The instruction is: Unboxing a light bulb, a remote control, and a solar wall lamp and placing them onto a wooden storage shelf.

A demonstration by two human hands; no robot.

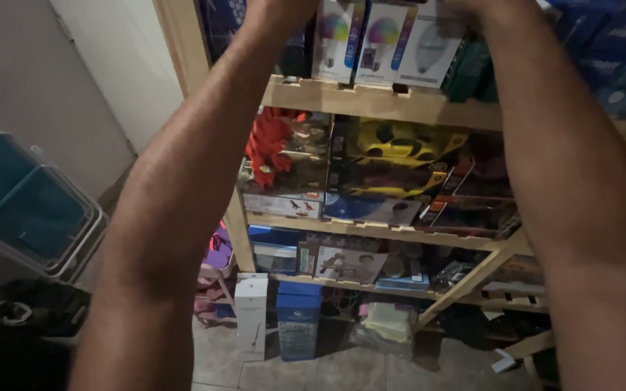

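Both arms are raised to the top shelf (378, 98) of a wooden rack, and the step in hand looks like handling the row of light-bulb boxes (385, 43) standing along that shelf's front edge. The left hand (278, 9) sits at the left end of the row, beside the leftmost box; only the wrist and heel of the hand show, the rest cut off by the frame top. The right hand (483, 9) is at the right end of the row, over the white box, likewise cropped. Grip on either side: cannot tell whether spread or closed, fingers out of view. The boxes stand upright, side by side and touching, faces outward. Judged next move: a squeeze inward from both ends would be needed to lift the row as one block without the middle box dropping. One shelf down: a yellow toy car box (400, 145) and a red toy (269, 141). On the floor (342, 373) by the rack's left post stand a white box (251, 315) and a blue box (298, 318).
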